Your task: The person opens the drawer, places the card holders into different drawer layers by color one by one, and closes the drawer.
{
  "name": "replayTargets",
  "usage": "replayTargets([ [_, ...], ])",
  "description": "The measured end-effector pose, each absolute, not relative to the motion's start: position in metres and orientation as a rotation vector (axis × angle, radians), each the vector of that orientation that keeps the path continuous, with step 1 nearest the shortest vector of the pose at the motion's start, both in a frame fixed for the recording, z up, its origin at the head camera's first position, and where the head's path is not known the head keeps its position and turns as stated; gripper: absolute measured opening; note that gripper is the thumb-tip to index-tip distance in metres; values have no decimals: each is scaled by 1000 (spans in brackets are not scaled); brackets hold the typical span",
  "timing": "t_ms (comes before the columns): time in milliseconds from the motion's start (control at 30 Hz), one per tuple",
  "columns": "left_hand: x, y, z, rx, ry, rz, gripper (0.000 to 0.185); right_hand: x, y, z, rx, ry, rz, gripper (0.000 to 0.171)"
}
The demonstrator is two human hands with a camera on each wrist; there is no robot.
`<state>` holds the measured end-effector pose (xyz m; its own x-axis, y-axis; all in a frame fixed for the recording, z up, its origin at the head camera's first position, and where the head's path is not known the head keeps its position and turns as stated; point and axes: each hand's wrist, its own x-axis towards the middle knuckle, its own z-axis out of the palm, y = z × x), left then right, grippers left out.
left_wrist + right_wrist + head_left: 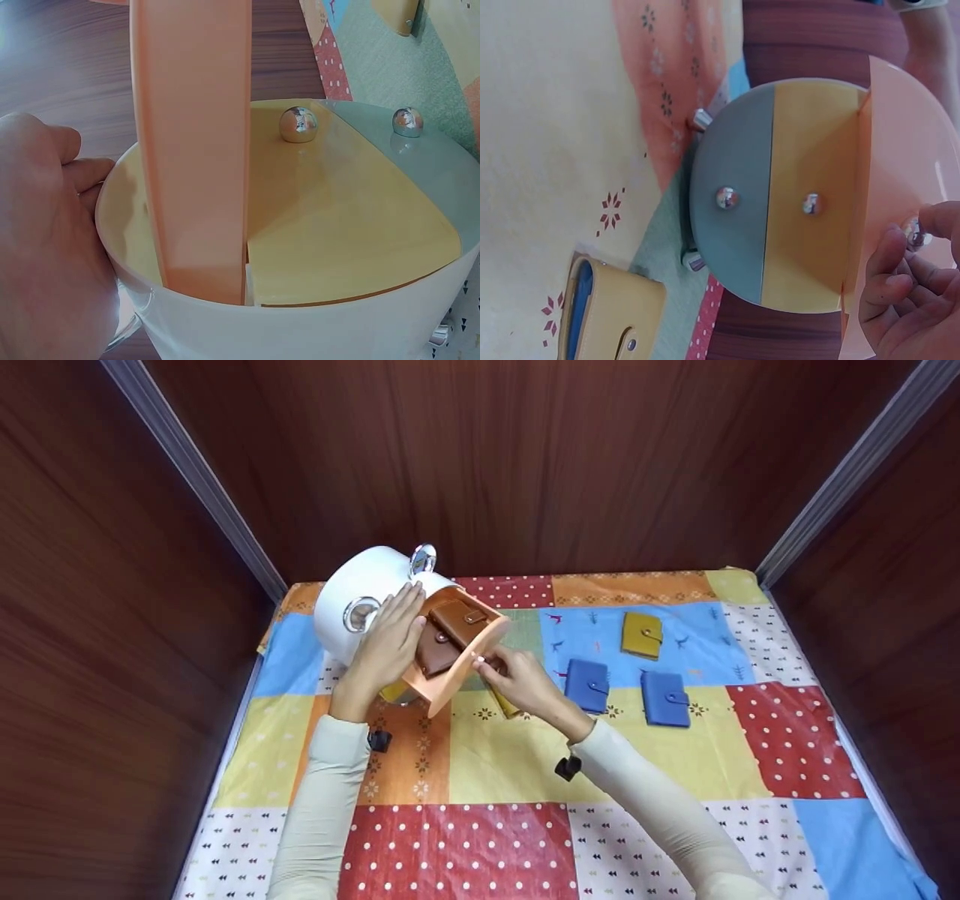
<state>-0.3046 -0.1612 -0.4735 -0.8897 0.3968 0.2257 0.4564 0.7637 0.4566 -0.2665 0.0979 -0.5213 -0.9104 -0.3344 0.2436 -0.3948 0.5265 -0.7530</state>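
A white round drawer box point(364, 570) stands at the back left, its orange top drawer point(455, 679) pulled out. Inside the drawer lie two brown snap wallets point(457, 619), one partly over the other. My left hand point(386, 649) rests with straight fingers on the white casing, beside the drawer opening. At the drawer front, my right hand point(521, 682) pinches the small shiny knob point(915, 234) between thumb and fingers. Below it, the yellow drawer point(810, 262) and the grey drawer point(731, 247) sit flush in the box, each with a round silver knob.
A yellow wallet point(504, 703) lies partly hidden under my right hand. Farther right on the patchwork cloth are another yellow wallet point(641, 635) and two blue wallets point(586, 685). Dark wood-grain panels point(495, 465) enclose the table at the back and sides.
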Motion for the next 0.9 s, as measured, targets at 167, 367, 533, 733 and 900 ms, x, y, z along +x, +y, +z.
replayTargets([
  [167,-304,-161,-473,-687,-2848,-776,56,-271,93,-519,635,-2698,1347,27],
  [367,-304,-160,-472,-685,-2857,-778,57,-276,86,-516,631,-2699,1341,29],
  [533,-305,-160,-473,-687,-2851,-778,56,-281,80,-515,629,-2706,1327,30],
  [733,-304,-160,-473,-699,-2819,-795,55,-285,74,-513,627,-2742,1262,32],
  [900,-303,-160,-473,-696,-2824,-790,55,-289,69,-511,619,-2743,1261,32],
])
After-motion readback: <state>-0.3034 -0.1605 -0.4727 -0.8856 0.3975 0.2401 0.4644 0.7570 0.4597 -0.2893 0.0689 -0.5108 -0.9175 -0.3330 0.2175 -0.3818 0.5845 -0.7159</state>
